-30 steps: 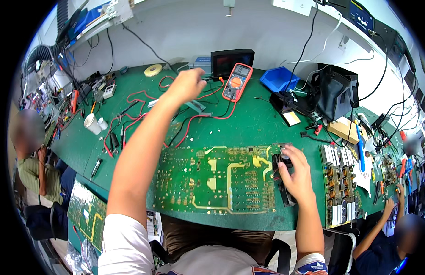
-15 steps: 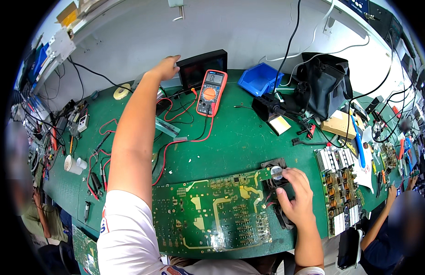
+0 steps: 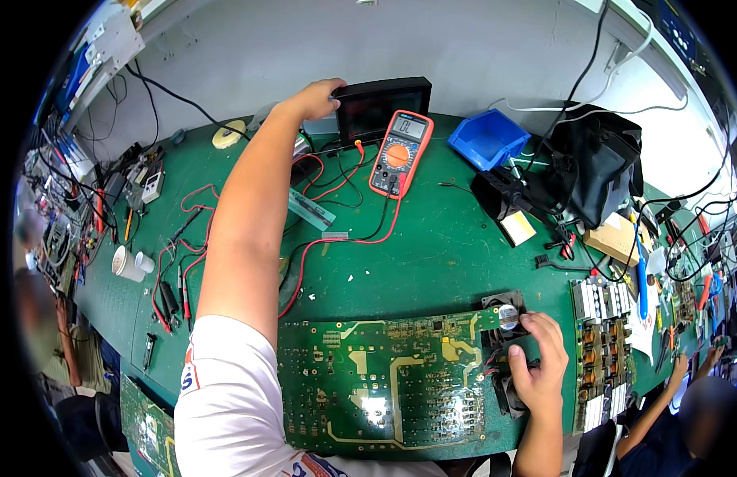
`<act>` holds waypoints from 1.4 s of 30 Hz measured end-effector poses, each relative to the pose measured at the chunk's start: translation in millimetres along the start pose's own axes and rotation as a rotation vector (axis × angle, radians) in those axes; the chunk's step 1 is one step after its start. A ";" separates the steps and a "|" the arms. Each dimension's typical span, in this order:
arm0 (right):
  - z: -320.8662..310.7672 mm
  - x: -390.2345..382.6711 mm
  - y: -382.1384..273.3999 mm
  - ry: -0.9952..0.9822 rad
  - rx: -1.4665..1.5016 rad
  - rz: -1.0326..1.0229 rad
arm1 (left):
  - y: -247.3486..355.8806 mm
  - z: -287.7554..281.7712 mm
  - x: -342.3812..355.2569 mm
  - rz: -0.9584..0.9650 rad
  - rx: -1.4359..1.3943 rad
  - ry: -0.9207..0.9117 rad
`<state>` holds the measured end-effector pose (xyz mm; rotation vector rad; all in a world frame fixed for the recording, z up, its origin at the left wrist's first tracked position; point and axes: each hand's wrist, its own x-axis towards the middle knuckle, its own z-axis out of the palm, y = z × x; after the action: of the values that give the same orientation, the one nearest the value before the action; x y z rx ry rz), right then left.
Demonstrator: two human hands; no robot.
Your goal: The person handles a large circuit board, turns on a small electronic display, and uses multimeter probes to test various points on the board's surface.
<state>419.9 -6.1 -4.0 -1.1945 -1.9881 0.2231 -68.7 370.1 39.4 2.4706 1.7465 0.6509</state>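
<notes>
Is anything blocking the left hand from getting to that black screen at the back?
Nothing visible does. The left hand is right at the upper left corner of the black screen. The red meter stands in front of the screen's right part, off to the side of the hand.

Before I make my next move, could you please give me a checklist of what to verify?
1. Left hand at the screen: ok, fingers at its upper left corner.
2. Right hand firmly holding the upper fan: cannot tell; fingers are beside its silver hub.
3. Multimeter clear of the screen: cannot tell; it overlaps the screen's lower right in this view.
4. Red lead plugged into the multimeter: ok.
5. Bench between screen and circuit board free of leads: not ok, red and black ones cross it.
</notes>
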 end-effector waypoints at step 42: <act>1.9 -4.3 -4.1 -0.022 -0.025 0.042 | 3.3 29.6 -15.3 -0.737 -0.639 0.572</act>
<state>416.8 -11.3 -5.5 -1.2553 -1.9912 0.2345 -59.2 360.9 8.6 1.1651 1.9693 1.5705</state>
